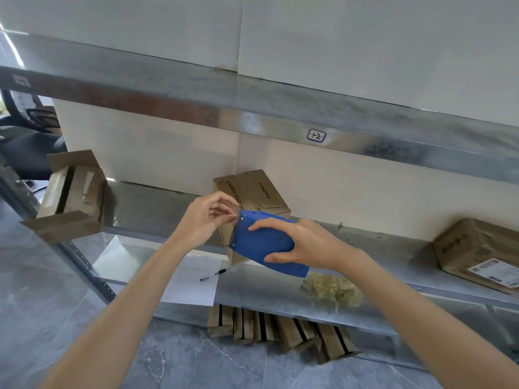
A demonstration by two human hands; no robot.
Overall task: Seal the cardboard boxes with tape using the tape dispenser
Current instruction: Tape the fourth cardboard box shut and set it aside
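Along a pale wall runs a grey metal rack (pixel 196 108), its dull, scuffed lower shelf (pixel 146 209) bearing three brown cardboard boxes: a shut, creased middle box (pixel 261 192) with black print, an open box (pixel 73 197) with flaps spread at the left end, and a taped, labelled box (pixel 474 248) at the right. Flattened boxes (pixel 280 329) lean on the tiled floor beneath. Held in the air before the middle box, hiding its lower corner, is the tape dispenser (pixel 264 242), a smooth blue plastic shell with a toothed front edge. The right hand (pixel 306 245) grips its body, fingers curled over it, thumb beneath. The left hand (pixel 207 217) pinches at its top front corner; what lies between thumb and fingertips cannot be told. A white sheet (pixel 191 284), a crumpled yellowish wad (pixel 331 290) and a black pen (pixel 214 274) lie on the shelf.
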